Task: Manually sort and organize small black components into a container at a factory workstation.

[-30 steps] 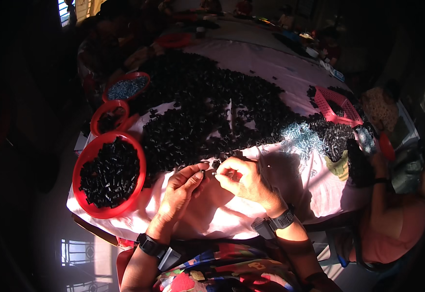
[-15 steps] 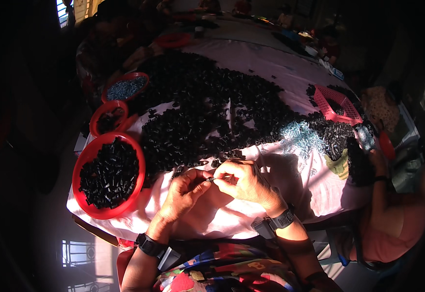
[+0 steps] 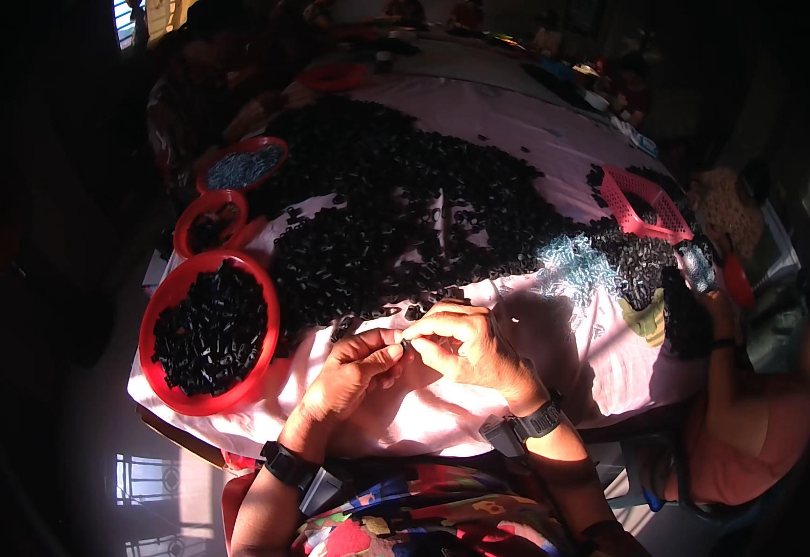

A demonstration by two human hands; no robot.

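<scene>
My left hand (image 3: 347, 376) and my right hand (image 3: 468, 345) meet fingertip to fingertip just above the cloth near the table's front edge. Between the left thumb and forefinger is a small black part (image 3: 405, 344), mostly covered by the fingers. The right thumb and forefinger pinch at the same spot; what they grip there is too small to make out. Right beyond the hands spreads a wide heap of small black plastic parts (image 3: 359, 251). A large red basin (image 3: 272, 316) of longer black pieces stands to the left of my left hand.
Two smaller red bowls stand behind the basin, one holding bluish pieces (image 3: 243, 167). To the right lie a pile of clear bluish pieces (image 3: 574, 265) and a pink perforated basket (image 3: 646, 227). A co-worker's arm (image 3: 725, 371) rests at the right edge. More people sit at the far end.
My left fingers have shifted slightly around the small black part, which shows less now. The right hand stays nearly in place, still pinched.
</scene>
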